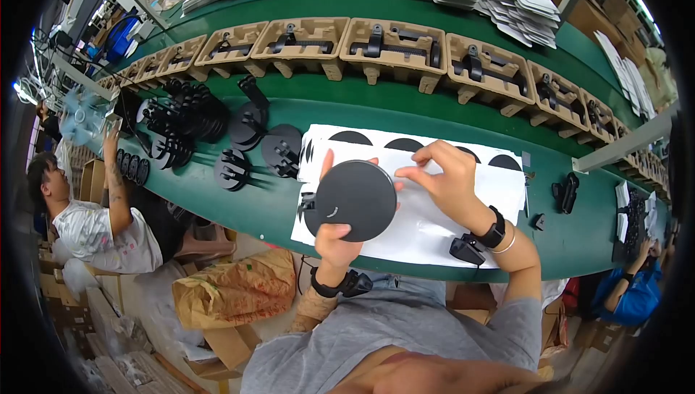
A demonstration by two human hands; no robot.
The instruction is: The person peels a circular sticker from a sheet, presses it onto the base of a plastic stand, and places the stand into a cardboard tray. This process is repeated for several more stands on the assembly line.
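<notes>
The left hand (334,238) grips the round black disc (356,200) from below, holding it face-up above the white sheet (427,227) on the green surface (239,206). The right hand (445,177), fingers pinched together, touches the disc's upper right edge, just beside it.

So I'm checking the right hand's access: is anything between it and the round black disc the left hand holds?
Nothing visible. The right hand has its fingertips at the upper right edge of the round black disc, held up by the left hand over the white sheets.
</notes>
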